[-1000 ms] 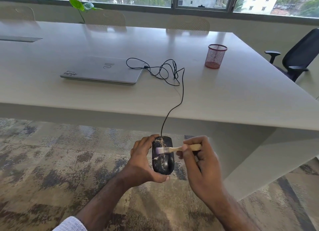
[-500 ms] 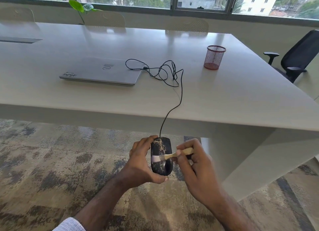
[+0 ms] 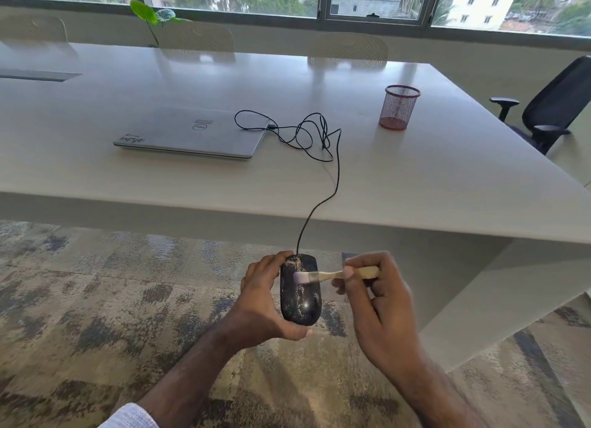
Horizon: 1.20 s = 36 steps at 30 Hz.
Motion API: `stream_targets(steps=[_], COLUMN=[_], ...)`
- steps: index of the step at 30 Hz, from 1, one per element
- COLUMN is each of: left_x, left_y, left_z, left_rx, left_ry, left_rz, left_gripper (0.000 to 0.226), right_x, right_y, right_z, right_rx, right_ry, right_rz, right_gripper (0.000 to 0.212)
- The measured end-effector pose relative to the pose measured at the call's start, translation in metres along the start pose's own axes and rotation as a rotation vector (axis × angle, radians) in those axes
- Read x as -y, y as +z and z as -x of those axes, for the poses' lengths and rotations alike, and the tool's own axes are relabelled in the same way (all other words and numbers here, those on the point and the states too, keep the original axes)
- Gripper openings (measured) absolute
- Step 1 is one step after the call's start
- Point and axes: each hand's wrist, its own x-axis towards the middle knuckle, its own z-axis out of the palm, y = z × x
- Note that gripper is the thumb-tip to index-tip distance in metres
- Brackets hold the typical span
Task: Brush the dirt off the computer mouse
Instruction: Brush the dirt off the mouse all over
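Black mouse [image 3: 300,289] (pale speckles)

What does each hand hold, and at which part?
The left hand holds the mouse by its sides, from below. The right hand pinches the brush by its wooden handle; the bristles touch the mouse top.

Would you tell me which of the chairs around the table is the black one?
The office chair at the table's right end: black, with armrests. The three chairs along the far side by the window are pale beige.
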Motion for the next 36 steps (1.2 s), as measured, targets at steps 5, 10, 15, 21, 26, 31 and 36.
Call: stream_targets(steps=[5,10,15,21,26,31,36], left_x=[0.003,0.003,0.002,0.003,0.003,0.001,0.001], left_y=[-0.001,0.000,-0.001,-0.001,-0.002,-0.001,-0.001], left_z=[0.001,0.002,0.003,0.004,0.005,0.005,0.006], left_rx=[-0.007,0.013,0.015,0.016,0.021,0.024,0.023], left_ry=[0.008,-0.002,0.010,0.015,0.015,0.012,0.007], left_rz=[-0.006,0.017,0.024,0.035,0.038,0.044,0.052], left_gripper=[0.118,0.121,0.118,0.118,0.119,0.118,0.119], right_x=[-0.003,-0.004,-0.008,-0.005,-0.006,-0.003,-0.004], right_y=[-0.002,-0.005,-0.008,-0.008,-0.011,-0.012,-0.012], right_z=[0.001,-0.003,-0.006,-0.006,-0.010,-0.008,-0.009], right_rx=[0.060,-0.045,-0.046,-0.056,-0.108,-0.040,-0.114], right_ry=[0.035,0.057,0.087,0.090,0.113,0.128,0.125], right_rz=[0.020,0.006,0.101,0.031,0.085,0.018,0.055], right_gripper=[0.005,0.010,0.003,0.011,0.017,0.015,0.015])
